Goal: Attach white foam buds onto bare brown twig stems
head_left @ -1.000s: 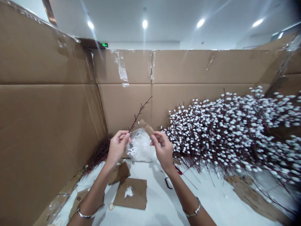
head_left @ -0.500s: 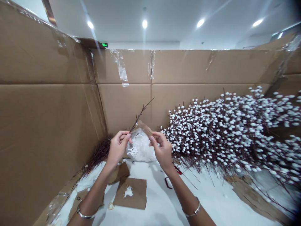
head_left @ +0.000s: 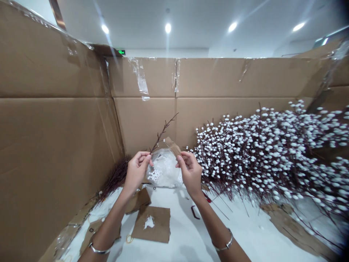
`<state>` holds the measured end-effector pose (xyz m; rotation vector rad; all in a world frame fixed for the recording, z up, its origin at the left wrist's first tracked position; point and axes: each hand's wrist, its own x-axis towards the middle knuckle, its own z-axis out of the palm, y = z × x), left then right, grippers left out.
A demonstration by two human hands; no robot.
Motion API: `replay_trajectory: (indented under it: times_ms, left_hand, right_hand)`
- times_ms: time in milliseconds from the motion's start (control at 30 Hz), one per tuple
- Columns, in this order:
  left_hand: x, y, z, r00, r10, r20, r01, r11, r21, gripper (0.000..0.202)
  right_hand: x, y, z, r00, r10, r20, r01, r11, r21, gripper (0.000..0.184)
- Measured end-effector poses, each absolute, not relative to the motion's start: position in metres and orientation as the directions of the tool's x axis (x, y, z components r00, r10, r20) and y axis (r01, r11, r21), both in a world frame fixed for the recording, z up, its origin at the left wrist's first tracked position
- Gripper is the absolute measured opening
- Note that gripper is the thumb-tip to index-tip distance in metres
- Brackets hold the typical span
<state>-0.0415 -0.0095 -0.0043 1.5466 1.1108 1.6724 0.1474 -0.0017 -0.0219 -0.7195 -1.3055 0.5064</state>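
Observation:
My left hand (head_left: 136, 170) pinches the lower end of a thin dark bare twig (head_left: 163, 131) that rises up and to the right. My right hand (head_left: 190, 170) is closed on a small strip of brown cardboard (head_left: 172, 146) held close to the twig. Both hands hover above a clear plastic bag of small white beads (head_left: 164, 169) lying on the white table (head_left: 185, 236). Each wrist wears a silver bangle.
A big heap of dark twigs studded with white buds (head_left: 272, 153) fills the right side. A bundle of bare dark twigs (head_left: 114, 180) lies at the left. Cardboard scraps (head_left: 153, 223) lie near me. Tall cardboard walls (head_left: 54, 127) enclose the table.
My right hand has turned the cardboard strip slightly and shifted a little to the right; the twig and left hand have hardly moved.

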Motion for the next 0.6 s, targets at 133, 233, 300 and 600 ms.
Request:
replay_trajectory:
  times_ms: [133,233,300,600]
  left_hand:
    - [-0.0412,-0.0102,-0.0037,-0.138,0.866,0.481,0.113,-0.468,0.876,0.027]
    - [-0.0404,-0.0108,-0.0032,-0.133,0.866,0.483,0.116,-0.470,0.875,0.027]
    - [-0.0397,-0.0112,-0.0029,-0.131,0.866,0.483,0.112,-0.471,0.875,0.027]
    - [-0.0368,-0.0135,-0.0020,-0.115,0.878,0.465,0.085,-0.457,0.885,0.027]
  right_hand:
    - [0.1481,0.0013,-0.0225,0.233,0.728,0.645,0.039,0.655,-0.754,0.017]
    - [0.1482,0.0029,-0.0228,0.238,0.734,0.636,0.037,0.647,-0.762,0.017]
    - [0.1482,0.0036,-0.0231,0.238,0.738,0.632,0.036,0.643,-0.765,0.017]
    - [0.1478,0.0049,-0.0238,0.227,0.747,0.625,0.033,0.635,-0.772,0.017]
